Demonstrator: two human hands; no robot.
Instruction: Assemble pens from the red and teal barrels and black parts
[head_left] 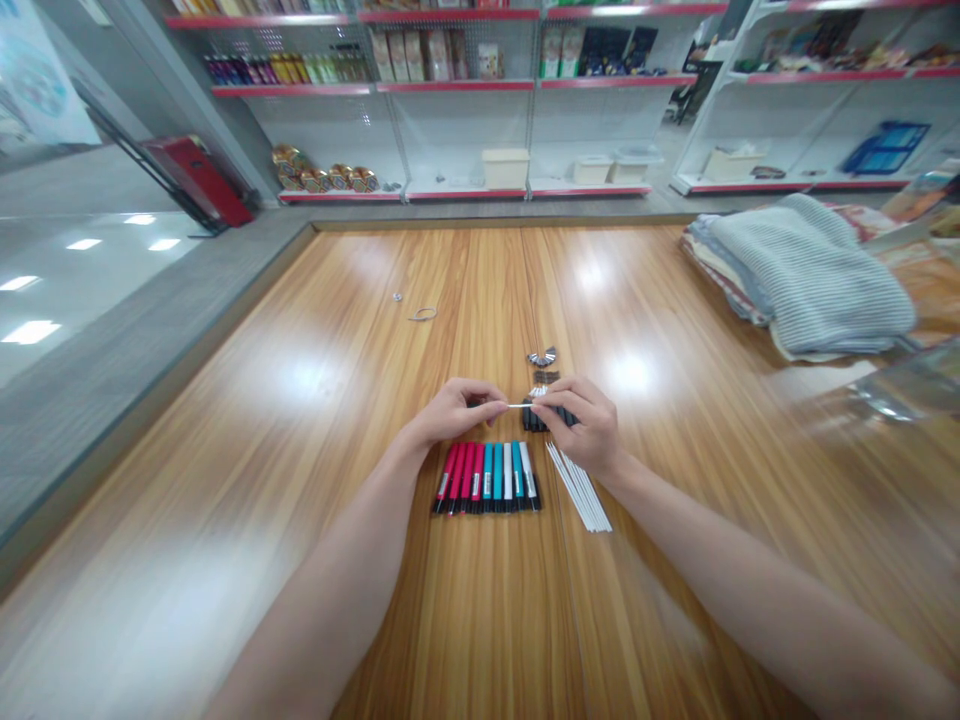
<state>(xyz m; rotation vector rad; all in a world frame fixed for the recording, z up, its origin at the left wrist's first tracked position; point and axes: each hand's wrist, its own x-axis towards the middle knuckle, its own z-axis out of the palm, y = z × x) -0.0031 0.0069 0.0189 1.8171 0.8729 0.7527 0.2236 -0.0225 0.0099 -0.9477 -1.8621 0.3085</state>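
Observation:
A thin white stick (519, 405), which looks like a pen refill, is held level between both hands. My left hand (463, 408) pinches its left end, and my right hand (585, 418) pinches its right end. Just below them lies a row of pen barrels (487, 478) in pink, teal and white with black ends. A bundle of similar white refills (581, 490) rests under and to the right of my right hand. Partly hidden behind that hand are black pen parts (534, 416). Farther back sit small dark springs (547, 377) and a fan of silvery metal pieces (541, 357).
On the wooden table (360, 380) lie a small looped cord (424, 314) and a tiny silvery piece (397, 296). Folded cloths (810, 270) are piled at the right, near a clear container (911, 385). Shelves (465, 86) with goods stand beyond the far edge.

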